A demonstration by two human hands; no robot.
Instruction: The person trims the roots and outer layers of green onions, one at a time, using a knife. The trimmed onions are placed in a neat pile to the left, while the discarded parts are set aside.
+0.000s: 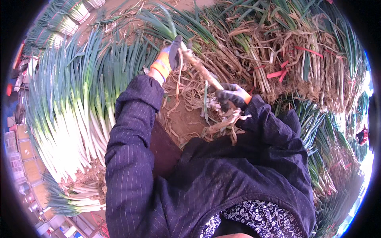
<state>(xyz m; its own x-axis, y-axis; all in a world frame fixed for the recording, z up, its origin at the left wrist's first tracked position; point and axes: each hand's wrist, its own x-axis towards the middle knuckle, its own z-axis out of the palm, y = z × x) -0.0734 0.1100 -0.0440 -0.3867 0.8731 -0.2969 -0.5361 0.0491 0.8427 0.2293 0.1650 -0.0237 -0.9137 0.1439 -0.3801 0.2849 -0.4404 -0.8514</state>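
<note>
One long Welsh onion (203,68) slants between my hands, its shank still wrapped in brownish skin. My left hand (169,59), in an orange glove with a dark palm, grips it where the green leaves begin. A loose strip of skin dangles below that hand. At the lower end, my right hand (231,94), gloved alike, closes around the root part, so the roots are hidden. Dry peeled leaves (227,122) hang beneath the right hand. To the left stands a large pile of clean onions (86,119) with white shanks and green tops.
Unpeeled onions (238,56) with dry husks and red ties (276,73) are heaped ahead and to the right. Husk scraps (190,89) litter the brown ground (184,122). Tied bundles (62,23) lie at the far left. More onions (330,142) lie beside my right arm.
</note>
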